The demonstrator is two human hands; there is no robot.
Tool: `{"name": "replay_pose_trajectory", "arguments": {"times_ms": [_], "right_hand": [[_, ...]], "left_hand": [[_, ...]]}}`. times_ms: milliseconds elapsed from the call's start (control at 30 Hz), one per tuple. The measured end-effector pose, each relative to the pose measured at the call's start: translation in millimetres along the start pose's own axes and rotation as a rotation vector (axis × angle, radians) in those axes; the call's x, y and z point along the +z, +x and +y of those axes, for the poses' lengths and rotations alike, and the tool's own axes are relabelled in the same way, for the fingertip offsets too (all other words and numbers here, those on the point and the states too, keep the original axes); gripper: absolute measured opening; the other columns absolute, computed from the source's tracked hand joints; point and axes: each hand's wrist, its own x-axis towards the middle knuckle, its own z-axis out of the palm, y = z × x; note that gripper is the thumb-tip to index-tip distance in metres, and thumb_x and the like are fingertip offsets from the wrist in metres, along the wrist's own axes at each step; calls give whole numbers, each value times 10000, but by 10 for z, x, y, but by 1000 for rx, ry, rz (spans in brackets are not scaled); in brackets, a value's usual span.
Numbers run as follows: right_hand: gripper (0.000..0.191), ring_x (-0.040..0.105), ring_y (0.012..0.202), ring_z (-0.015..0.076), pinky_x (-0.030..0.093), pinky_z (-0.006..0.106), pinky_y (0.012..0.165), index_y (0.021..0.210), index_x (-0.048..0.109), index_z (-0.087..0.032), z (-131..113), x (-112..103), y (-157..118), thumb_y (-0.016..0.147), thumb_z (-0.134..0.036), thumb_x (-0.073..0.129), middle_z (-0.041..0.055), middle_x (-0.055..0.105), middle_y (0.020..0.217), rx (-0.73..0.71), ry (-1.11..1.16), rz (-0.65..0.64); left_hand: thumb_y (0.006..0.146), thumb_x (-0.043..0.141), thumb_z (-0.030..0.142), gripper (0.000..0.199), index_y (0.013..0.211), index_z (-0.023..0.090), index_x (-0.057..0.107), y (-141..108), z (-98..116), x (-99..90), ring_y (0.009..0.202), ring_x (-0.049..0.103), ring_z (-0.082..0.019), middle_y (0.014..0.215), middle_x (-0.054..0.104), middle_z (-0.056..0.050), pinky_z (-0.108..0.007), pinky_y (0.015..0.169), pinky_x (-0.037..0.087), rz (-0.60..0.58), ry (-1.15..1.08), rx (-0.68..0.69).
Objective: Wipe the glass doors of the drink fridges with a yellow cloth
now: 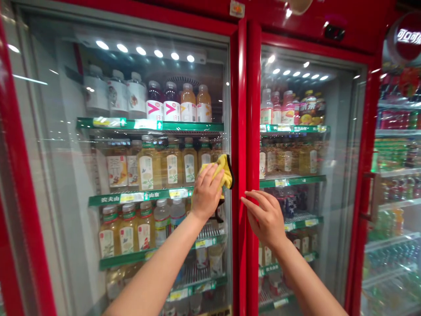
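red frame (242, 131): to its left, left hand (207, 193) clamped on yellow cloth (225, 170); at it, right hand (267, 217), fingers parted.

Cloth (225, 171): matt, soft-looking fabric, slightly fuzzy. Door glass (62, 131): smooth, glossy, mirroring lights. Frame (241, 131): smooth, high-gloss red (painted metal, by the look of it). Bottles (149, 151): clear shiny plastic. Labels (173, 169): smooth, paper or film, can't tell. Shelf strips (194, 127): smooth green plastic, slight sheen.
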Motion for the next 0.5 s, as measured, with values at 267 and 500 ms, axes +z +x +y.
{"name": "replay_pose_trajectory", "arguments": {"times_ms": [267, 500], "right_hand": [[414, 649, 1088, 240, 552, 432, 937, 1245, 694, -320, 237, -130, 145, 909, -110, 574, 54, 730, 1181, 69, 72, 127], [380, 647, 1079, 248, 554, 446, 925, 1221, 707, -301, 358, -106, 335, 926, -119, 550, 68, 726, 1188, 95, 94, 117]], "left_hand": [[898, 652, 261, 648, 1514, 195, 461, 466, 378, 278, 1505, 364, -327, 1605, 407, -184, -517, 1231, 353, -69, -10, 62], [940, 581, 258, 556, 1489, 223, 499, 1231, 292, 347, 1496, 375, -330, 1589, 431, -158, -532, 1221, 353, 49, -5, -93]]}}
